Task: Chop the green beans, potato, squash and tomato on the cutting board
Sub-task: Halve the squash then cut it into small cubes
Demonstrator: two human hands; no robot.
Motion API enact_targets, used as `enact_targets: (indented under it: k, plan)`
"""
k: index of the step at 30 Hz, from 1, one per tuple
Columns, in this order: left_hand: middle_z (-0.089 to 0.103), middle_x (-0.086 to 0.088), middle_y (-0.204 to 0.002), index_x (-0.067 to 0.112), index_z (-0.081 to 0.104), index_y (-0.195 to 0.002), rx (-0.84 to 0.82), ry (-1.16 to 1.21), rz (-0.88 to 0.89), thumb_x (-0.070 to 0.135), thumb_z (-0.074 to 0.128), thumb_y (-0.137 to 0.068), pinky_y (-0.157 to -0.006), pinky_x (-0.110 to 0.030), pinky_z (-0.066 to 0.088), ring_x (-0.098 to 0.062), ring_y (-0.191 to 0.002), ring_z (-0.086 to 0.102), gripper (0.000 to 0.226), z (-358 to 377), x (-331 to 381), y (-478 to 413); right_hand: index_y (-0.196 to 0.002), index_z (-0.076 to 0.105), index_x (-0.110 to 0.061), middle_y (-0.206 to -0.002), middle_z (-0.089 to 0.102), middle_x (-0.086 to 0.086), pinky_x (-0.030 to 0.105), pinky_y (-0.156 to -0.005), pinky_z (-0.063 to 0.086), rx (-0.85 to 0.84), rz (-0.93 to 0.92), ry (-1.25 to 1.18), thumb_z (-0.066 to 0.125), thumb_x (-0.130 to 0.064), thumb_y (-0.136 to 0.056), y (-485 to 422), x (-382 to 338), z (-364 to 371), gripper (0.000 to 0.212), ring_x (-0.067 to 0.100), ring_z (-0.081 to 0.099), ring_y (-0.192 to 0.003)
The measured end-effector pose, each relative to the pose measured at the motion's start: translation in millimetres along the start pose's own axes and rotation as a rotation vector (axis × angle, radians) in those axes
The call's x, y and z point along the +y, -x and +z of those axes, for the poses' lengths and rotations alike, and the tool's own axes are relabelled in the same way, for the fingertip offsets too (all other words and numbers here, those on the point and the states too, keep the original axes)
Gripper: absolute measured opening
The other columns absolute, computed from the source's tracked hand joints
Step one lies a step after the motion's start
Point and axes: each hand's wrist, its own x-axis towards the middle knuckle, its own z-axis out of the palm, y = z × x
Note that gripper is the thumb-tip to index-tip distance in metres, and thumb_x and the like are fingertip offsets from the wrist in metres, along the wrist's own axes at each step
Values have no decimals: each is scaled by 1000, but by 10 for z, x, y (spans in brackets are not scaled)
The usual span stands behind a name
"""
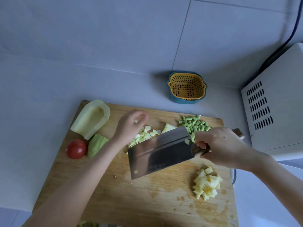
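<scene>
A pale countertop (41, 89) carries a wooden cutting board (147, 202), with a white vented appliance (275, 104) at the right edge. Above the middle of the board, the right hand (219, 145) wraps its fingers round the handle of a broad cleaver (157, 154), whose blade is raised and tilted with a small pale cube clinging near the heel. The left hand (131, 125) hovers, blurred, over the diced squash (147, 134), fingers loosely curled. A small cube sits at the fingertips, but whether it is pinched cannot be told. A hollowed squash half (91, 118) lies cut side up on the board's far left corner, overhanging the edge. A yellow perforated basket (186, 86) sits inside a blue tub on the counter beyond the board. A green-skinned squash piece (96, 145) rests just beside a whole tomato (76, 149) on the left side. Diced potato (207, 184) is heaped near the right edge, and chopped green beans (196, 126) are piled at the far right, behind the blade.
</scene>
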Motion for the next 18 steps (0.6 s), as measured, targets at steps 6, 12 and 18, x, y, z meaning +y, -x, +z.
enact_targets:
  k: [6,12,18]
  plan:
    - [44,5,-139,31,47,-133,-200,-149,292,56,69,-71,-108,-14,9,-9,-134,26,69,326,332,311,-69,39,-22,-59,54,-2,12,-59,27,27,-197,-56,69,-8,-63,-263,-79,90,34,23,50,-61]
    - [45,5,-139,32,55,-127,-207,-29,126,39,71,-79,-111,-27,20,-13,-135,30,51,365,128,301,-65,33,-25,-50,47,-6,6,-65,27,68,-298,-70,67,-4,-56,-351,-108,197,41,22,47,-52]
    - [62,6,-114,15,66,-111,-82,56,18,15,68,-84,-97,-28,40,-11,-110,55,28,322,-102,282,-67,34,-27,-58,50,-7,15,-54,21,28,-236,-54,64,-12,-67,-375,-43,293,33,16,44,-64]
